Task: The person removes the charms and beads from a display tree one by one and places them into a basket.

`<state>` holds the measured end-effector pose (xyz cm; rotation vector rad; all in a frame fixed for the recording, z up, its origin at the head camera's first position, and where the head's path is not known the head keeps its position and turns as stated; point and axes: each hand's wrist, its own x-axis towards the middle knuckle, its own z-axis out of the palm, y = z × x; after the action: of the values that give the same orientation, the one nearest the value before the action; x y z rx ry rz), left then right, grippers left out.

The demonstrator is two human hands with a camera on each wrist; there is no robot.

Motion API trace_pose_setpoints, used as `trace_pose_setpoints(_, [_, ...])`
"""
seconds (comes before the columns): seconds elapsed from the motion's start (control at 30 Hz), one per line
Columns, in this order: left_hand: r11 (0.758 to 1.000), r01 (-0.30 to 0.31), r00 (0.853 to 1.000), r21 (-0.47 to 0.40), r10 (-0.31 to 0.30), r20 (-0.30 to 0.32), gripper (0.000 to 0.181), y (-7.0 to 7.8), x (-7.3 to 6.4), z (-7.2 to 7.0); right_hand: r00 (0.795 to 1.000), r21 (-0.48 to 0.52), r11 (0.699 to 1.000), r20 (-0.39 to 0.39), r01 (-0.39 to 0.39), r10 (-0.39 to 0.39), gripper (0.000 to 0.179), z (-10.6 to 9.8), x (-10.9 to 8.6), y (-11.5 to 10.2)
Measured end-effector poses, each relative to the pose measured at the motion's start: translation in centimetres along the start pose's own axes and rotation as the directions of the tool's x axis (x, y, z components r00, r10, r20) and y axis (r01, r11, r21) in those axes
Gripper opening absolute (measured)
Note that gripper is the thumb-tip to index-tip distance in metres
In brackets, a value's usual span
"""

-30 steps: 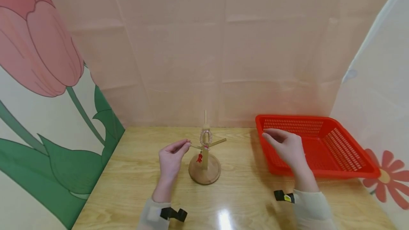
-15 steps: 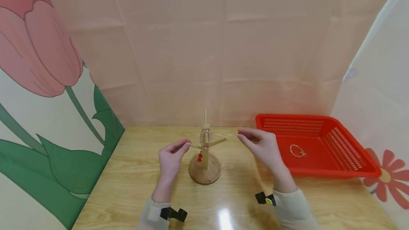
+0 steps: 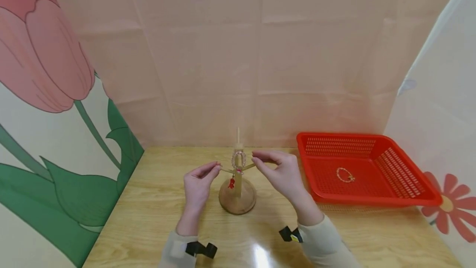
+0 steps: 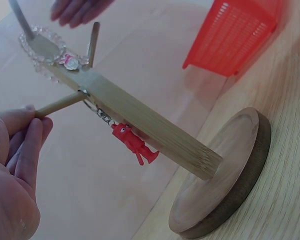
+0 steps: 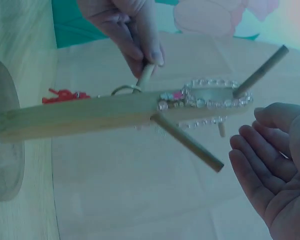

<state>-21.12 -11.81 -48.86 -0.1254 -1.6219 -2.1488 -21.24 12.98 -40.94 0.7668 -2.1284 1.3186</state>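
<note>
A wooden peg stand (image 3: 238,188) with a round base stands upright on the table. My left hand (image 3: 197,185) pinches the end of its left peg (image 4: 62,104) between thumb and fingers. From that peg, close to the post, hangs a keychain with a red figure (image 4: 132,142) on a metal ring. A clear beaded bracelet (image 5: 215,102) with a pink-and-white charm loops over an upper peg (image 5: 262,71). My right hand (image 3: 280,173) is beside the right peg (image 5: 190,144), fingers loosely bent, with nothing between them; the right wrist view shows a gap to the peg.
To the right stands a red plastic basket (image 3: 372,200) with a second bracelet (image 3: 346,175) on its floor. The wooden table (image 3: 163,164) ends at a pink cloth backdrop (image 3: 208,73). Flower-printed panels flank both sides.
My right hand has moved left, from over the basket to the stand's right peg, uncovering the bracelet in the basket. The left hand keeps its pinch on the left peg.
</note>
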Motion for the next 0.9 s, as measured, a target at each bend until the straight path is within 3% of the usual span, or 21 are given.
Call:
trace_pose_setpoints(0.3, [1.0,-0.003,1.0,-0.003,0.003,-0.007,0.019,0.3,-0.1,0.0,1.0,-0.018,0.999,-0.01,0.028,-0.028,0.019,1.5,0.6,-1.4])
trace_pose_setpoints(0.9, [1.0,0.014,1.0,-0.006,-0.014,-0.003,0.024,0.5,-0.1,0.1,0.993,-0.131,0.989,-0.091,0.066,-0.078,0.02,3.0,0.5,-1.6])
